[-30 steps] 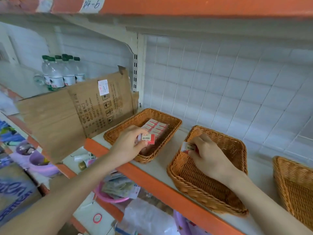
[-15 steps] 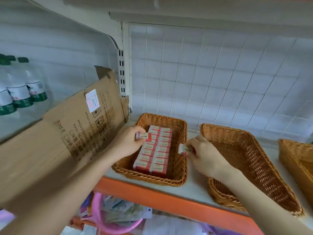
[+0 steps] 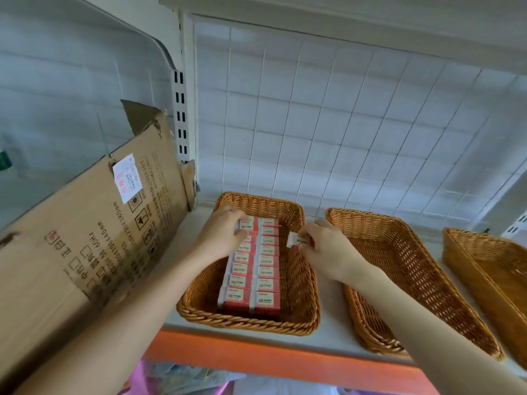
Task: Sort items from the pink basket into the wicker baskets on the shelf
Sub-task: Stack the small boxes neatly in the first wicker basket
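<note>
Crowding was the danger: the left hand curled its fingers round a small box at the far end of the left basket's rows; the right hand pinched a second box over its right rim. Forcing either in might have tipped neighbours.

**Both hands at the left wicker basket, one box each**

Left hand pinches a red 2B box at the far end of the left wicker basket. Right hand pinches a second small box over that basket's right rim. Two rows of boxes lie inside. The middle wicker basket sits just beside it. A cardboard sheet leans at the left.
</note>
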Motion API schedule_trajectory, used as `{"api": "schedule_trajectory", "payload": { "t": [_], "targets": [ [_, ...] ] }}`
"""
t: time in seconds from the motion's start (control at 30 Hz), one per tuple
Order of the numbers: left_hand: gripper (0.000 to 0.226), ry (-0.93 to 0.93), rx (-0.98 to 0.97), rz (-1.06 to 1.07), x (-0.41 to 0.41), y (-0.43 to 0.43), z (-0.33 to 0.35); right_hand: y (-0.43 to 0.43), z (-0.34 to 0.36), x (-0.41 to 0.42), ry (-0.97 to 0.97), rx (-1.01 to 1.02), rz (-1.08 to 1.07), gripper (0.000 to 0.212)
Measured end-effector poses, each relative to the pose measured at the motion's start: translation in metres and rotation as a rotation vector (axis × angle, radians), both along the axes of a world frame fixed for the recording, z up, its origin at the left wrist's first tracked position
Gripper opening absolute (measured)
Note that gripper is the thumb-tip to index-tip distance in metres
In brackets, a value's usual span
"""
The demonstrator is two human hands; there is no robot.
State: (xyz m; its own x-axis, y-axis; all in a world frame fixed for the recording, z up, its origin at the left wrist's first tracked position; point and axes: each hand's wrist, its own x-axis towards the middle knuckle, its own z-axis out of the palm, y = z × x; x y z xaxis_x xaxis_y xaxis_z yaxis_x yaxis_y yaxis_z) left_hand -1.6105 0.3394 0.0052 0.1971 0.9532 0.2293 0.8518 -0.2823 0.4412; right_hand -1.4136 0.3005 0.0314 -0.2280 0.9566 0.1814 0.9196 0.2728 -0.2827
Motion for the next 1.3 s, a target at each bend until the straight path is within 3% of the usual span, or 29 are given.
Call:
{"api": "schedule_trajectory", "payload": {
  "t": [0.5,1.3],
  "targets": [
    [0.037,-0.044,-0.009,0.042,0.0,0.006,-0.008,0.105,-0.022,-0.036,-0.102,-0.127,0.013,0.023],
    [0.038,-0.02,-0.01,0.034,-0.001,0.012,-0.013,0.117,-0.036,-0.035,-0.143,-0.149,0.069,0.024]
  ]
}}
